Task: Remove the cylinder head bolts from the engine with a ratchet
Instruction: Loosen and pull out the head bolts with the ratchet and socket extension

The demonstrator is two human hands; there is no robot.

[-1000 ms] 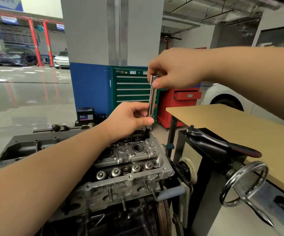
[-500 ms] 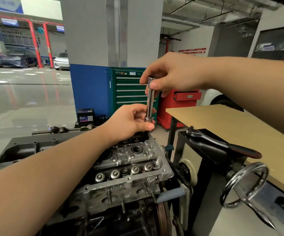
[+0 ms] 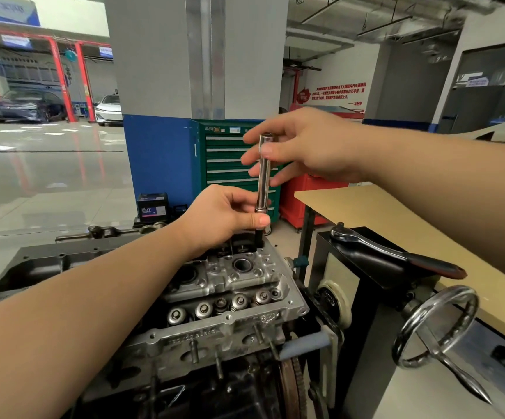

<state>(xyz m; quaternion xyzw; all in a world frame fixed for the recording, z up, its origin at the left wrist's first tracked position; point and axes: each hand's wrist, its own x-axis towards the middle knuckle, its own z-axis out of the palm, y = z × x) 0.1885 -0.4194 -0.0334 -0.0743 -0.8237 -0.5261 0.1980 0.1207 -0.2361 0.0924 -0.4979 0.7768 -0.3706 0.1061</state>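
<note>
holding a long chrome extension bar upright over the far end of the cylinder head, long axis pretty much vertical, maybe leaning a hair toward the top right. left hand pinching the lower end of the bar between thumb and curled fingers, right at the spot where the dark bit under it drops into a bolt well at the back edge of the head. right hand up at the top end, thumb and fingertips lightly around the bar, other fingers fanned out, looks like spinning it by hand.

bolt itself not really visible, buried down in the well under the left hand, so can't say how far out it sits. guessing it points straight up along the same line as the bar.

ratchet not on the bar at all, lying loose on top of the black stand to the right, head end toward the engine, red-tipped handle pointing away right. right hand clearly nearer to it, sitting above and to the left of it. wooden bench behind that.

so next reach probably goes down and right, with the bar's open top end waiting for the ratchet's drive to sit down onto it.
</note>
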